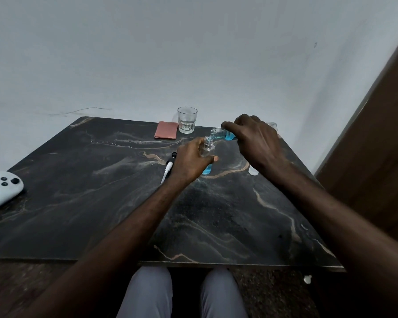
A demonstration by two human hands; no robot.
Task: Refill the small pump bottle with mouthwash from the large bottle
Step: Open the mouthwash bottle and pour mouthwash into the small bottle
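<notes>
My left hand grips the small clear bottle, which stands upright on the dark marble table with its top off and blue liquid at its base. My right hand holds the large bottle of blue mouthwash tipped on its side, its open mouth right over the small bottle's neck. The pump head with its white tube lies on the table just left of my left hand. A white cap sits on the table under my right wrist.
An empty drinking glass and a folded pink cloth stand at the table's far edge by the wall. A white device lies at the left edge. A brown door is at right. My knees are below the near edge.
</notes>
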